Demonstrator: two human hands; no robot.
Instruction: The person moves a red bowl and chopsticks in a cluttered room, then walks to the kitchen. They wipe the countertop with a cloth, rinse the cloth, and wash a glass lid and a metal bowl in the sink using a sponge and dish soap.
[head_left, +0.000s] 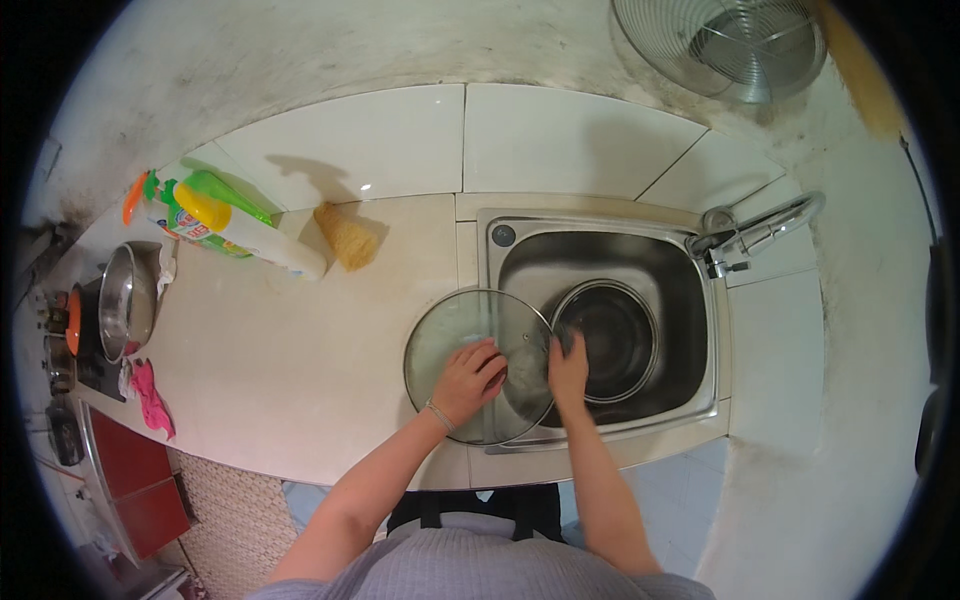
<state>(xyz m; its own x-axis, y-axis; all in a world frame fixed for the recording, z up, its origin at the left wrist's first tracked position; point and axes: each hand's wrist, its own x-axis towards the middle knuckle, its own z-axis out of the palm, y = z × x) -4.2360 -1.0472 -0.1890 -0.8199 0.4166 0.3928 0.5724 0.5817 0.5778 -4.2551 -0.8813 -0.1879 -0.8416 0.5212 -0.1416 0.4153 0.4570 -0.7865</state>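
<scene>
A round glass pot lid with a metal rim spans the counter's edge and the left side of the stainless steel sink. My left hand grips the lid by its dark knob, which my fingers mostly cover. At the lid's right rim is my right hand, slightly blurred, with its fingertips reaching over the sink. Whether it pinches the rim or something else there, I cannot make out. Behind that hand, a round metal pot sits in the basin, its inside dark.
A chrome faucet rises at the sink's back right corner. On the counter are a yellow-capped white bottle, a green bottle and a tan loofah-like scrubber. Farther left are a steel bowl and a pink cloth.
</scene>
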